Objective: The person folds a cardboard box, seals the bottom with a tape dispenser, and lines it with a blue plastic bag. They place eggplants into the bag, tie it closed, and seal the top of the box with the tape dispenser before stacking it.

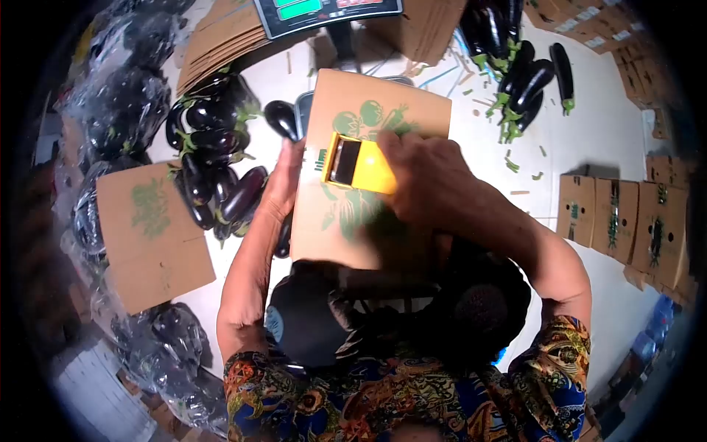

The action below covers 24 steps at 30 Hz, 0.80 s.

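In front of me stands a closed cardboard box (412, 96) with green vegetable prints on its top. My right hand (427, 173) is wrapped round the handle of a yellow tape dispenser (375, 168), whose head lies over the left part of the box top. A dark roll shows inside its frame. My left hand (286, 173) holds the left side of the box; some of its fingers are hidden against the wall. A glossy eggplant (280, 118) is just beyond my left fingertips. Part of a grey tray or platform (303, 107) shows behind the box.
Loose eggplants (221, 155) lie in a heap at left, beside a cardboard box (155, 243) and plastic-bagged eggplants (121, 110). More eggplants (530, 85) lie at upper right. A scale display (328, 11) stands at the top. Packed cartons (618, 221) line the right side.
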### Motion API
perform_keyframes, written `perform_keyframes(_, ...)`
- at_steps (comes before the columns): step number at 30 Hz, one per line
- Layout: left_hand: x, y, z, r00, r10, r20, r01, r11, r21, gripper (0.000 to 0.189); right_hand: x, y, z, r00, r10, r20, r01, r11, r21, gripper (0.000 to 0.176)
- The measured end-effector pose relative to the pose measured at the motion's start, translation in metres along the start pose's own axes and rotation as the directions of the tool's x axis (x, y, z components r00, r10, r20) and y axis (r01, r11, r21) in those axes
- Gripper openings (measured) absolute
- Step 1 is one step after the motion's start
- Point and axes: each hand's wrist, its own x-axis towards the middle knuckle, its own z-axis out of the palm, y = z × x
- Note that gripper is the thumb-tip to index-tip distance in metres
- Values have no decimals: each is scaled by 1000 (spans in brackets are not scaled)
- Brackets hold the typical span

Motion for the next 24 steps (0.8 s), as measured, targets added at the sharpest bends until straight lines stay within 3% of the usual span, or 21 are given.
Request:
perform_keyframes(2,-35,29,54,987,116,-113,-72,939,337,65,19,-3,23,985,-141,-100,150,985,85,43)
perform_keyframes(3,-25,29,36,985,157,-74,-104,876,472,66,26,-5,30,968,-198,-153,217,969,118,43)
perform_keyframes(4,-19,30,30,967,253,-30,-174,742,647,68,33,-13,24,986,-161,-42,164,984,71,47)
perform_keyframes(5,-14,31,25,942,334,33,-230,571,788,70,36,-12,25,980,-189,-69,194,979,70,48)
perform_keyframes(8,-12,36,13,941,334,60,-205,420,884,74,38,-15,31,954,-272,-130,283,955,82,48)
perform_keyframes(10,-11,41,13,942,334,15,-166,427,889,77,32,-11,23,929,-329,-167,346,934,84,47)
perform_keyframes(13,-14,36,23,939,340,-56,-100,426,899,77,11,-12,6,996,-87,34,91,985,-148,48)
perform_keyframes(15,-13,34,22,935,350,-53,-115,441,890,77,-11,11,9,984,-176,-15,164,940,-299,44)
perform_keyframes(17,-10,33,18,933,357,-47,-115,421,900,76,-27,30,-1,993,19,115,-9,997,-79,35)
perform_keyframes(21,-5,34,14,953,295,-68,-85,478,874,76,-77,58,-10,975,197,104,-179,972,-155,39)
perform_keyframes(24,-4,31,13,939,336,-68,-113,491,864,75,-97,86,6,957,281,74,-272,955,-114,43)
